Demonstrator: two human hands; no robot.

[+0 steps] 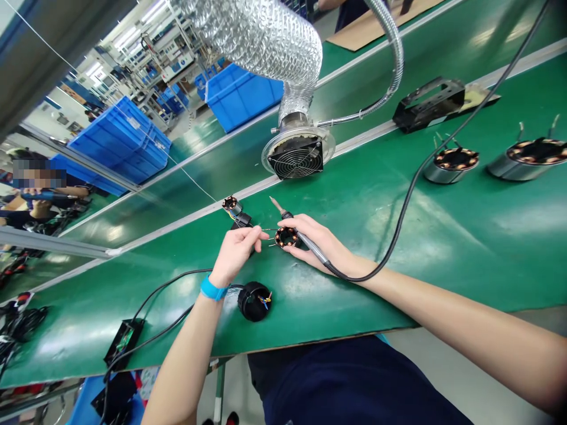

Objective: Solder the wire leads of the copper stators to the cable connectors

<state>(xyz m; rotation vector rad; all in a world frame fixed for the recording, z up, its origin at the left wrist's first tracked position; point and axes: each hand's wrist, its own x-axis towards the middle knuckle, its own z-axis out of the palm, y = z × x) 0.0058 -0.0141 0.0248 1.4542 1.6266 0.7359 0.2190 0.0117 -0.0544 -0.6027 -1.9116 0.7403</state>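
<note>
From the head view, the small stator (287, 236) is lying on the green tabletop (443, 236) right between the two hands, well in front of the extraction fan (297, 157) and on the person's side of it. The left hand (234, 251) is pinching a thin wire lead (267, 231) between thumb and fingers, the lead running straight across to the stator. The right hand (319, 242) is touching the stator's far side while gripping a soldering iron (295, 226), whose tip is pointing up toward the fan and whose black cable (425, 165) is looping away across the tabletop.

The stator is showing as a small dark ring with copper-coloured windings spaced around it and a hollow middle; fine wires are sticking out of it. A second small stator (231, 205) is sitting on a black holder just beyond the left hand, nearer the fan. A black round part (254, 301) with coloured wires is resting below the left wrist, farther from the fan. Two larger stators (452, 165) are standing well off to the fan's right.
</note>
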